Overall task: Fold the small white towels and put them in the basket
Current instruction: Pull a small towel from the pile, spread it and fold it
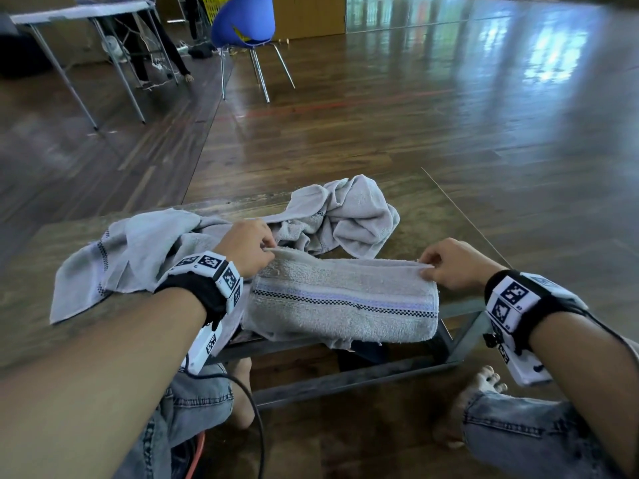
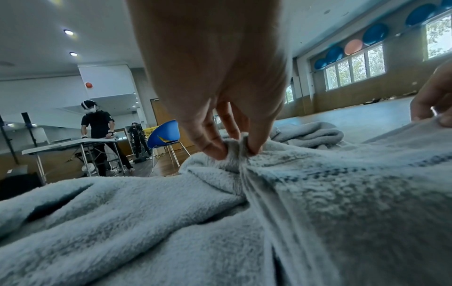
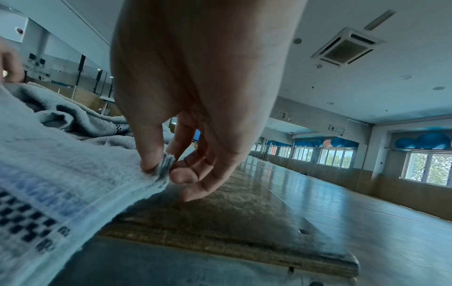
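On the low desk (image 1: 432, 216), left hand (image 1: 247, 245) and right hand (image 1: 451, 262) each pinched a far corner of the striped towel (image 1: 342, 299) between thumb and fingers, likely keeping its edge taut for folding.

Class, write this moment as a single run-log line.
left hand: pinches striped towel corner | right hand: pinches opposite corner | towel: half-folded on low table | basket: not seen

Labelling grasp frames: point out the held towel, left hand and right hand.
held towel (image 1: 342, 302), head view, striped band on front face.
left hand (image 1: 247, 245), head view, back of hand.
right hand (image 1: 453, 262), head view, back of hand.
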The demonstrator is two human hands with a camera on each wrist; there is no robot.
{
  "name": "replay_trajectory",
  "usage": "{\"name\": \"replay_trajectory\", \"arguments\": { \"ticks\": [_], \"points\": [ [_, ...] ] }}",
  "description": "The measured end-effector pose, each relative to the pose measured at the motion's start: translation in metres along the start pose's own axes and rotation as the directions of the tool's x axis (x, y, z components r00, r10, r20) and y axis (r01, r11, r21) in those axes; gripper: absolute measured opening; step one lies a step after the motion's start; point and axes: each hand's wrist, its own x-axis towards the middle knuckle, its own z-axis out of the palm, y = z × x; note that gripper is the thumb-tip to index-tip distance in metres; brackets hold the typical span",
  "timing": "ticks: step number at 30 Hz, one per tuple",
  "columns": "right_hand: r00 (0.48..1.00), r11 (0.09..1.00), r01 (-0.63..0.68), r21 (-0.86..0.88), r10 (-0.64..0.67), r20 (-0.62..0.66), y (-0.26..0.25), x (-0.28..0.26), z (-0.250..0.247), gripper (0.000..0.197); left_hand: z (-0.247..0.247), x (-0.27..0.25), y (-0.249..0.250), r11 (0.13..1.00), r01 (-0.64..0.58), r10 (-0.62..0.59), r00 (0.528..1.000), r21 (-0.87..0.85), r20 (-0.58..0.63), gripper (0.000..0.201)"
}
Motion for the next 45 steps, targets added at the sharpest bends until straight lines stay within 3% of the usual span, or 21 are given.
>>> {"name": "replay_trajectory", "arguments": {
  "ticks": [4,9,15,24,27,29,32,34,36,39,41,42,43,44,45],
  "points": [
    [0.999,1.0,-0.016,0.013,0.017,-0.03,-0.001,-0.005,-0.004,0.012,-0.003,-0.001,0.001,1.0,0.023,-0.024,0.999,0.008,0.027,0.01],
    [1.0,1.0,-0.017,-0.003,0.017,-0.004,0.0,-0.009,-0.002,0.016,0.0,-0.005,0.002,0.999,-0.041,0.041,0.999,-0.007,-0.034,0.009],
    [1.0,1.0,-0.019,-0.007,0.019,0.005,0.006,-0.015,0.003,0.018,0.006,-0.008,-0.002,1.0,0.005,-0.005,0.994,-0.002,0.108,0.009],
    [1.0,1.0,0.009,0.025,-0.009,0.006,-0.005,-0.018,-0.038,0.012,-0.029,0.006,0.015,0.999,0.035,-0.034,0.999,0.008,-0.018,0.009],
    [0.99,0.998,0.057,0.01,-0.056,-0.128,-0.013,-0.023,-0.075,0.015,-0.055,0.018,0.028,0.999,-0.024,0.021,0.996,-0.042,-0.083,0.01],
    [0.944,0.995,0.1,0.028,-0.086,-0.319,-0.015,-0.028,-0.098,0.016,-0.071,0.025,0.039,0.991,-0.103,0.088,0.982,-0.083,-0.165,0.013],
    [0.804,0.987,0.151,0.055,-0.09,-0.587,-0.013,-0.037,-0.125,0.01,-0.084,0.033,0.057,0.963,-0.224,0.168,0.934,-0.152,-0.316,0.019],
    [0.727,0.982,0.172,0.073,-0.076,-0.683,-0.008,-0.043,-0.134,0.007,-0.083,0.035,0.067,0.945,-0.269,0.171,0.89,-0.185,-0.423,0.027],
    [0.698,0.984,0.164,0.073,-0.063,-0.713,0.002,-0.049,-0.131,0.007,-0.071,0.032,0.076,0.938,-0.31,0.213,0.87,-0.155,-0.445,0.025],
    [0.763,0.997,0.063,0.045,-0.019,-0.646,0.027,-0.058,-0.104,0.011,-0.033,0.018,0.08,0.945,-0.294,0.242,0.923,-0.143,-0.3,0.011],
    [0.898,0.998,-0.067,-0.007,0.057,-0.436,0.05,-0.062,-0.077,0.014,0.0,0.009,0.076,0.97,-0.19,0.186,0.982,-0.15,-0.037,0.012],
    [0.956,0.992,-0.126,-0.022,0.116,-0.268,0.06,-0.065,-0.062,0.011,0.016,0.004,0.074,0.985,-0.122,0.135,0.985,-0.121,0.107,0.015],
    [0.975,0.984,-0.18,-0.01,0.177,-0.132,0.07,-0.068,-0.047,0.015,0.03,0.0,0.072,0.993,-0.056,0.078,0.974,-0.106,0.212,0.019],
    [0.973,0.977,-0.212,0.031,0.214,-0.088,0.079,-0.07,-0.033,0.019,0.042,-0.002,0.07,0.995,-0.002,0.029,0.966,-0.105,0.259,0.023],
    [0.961,0.969,-0.231,0.089,0.242,-0.134,0.086,-0.072,-0.02,0.018,0.052,-0.003,0.068,0.993,0.042,-0.013,0.967,-0.109,0.256,0.024]
  ]
}}
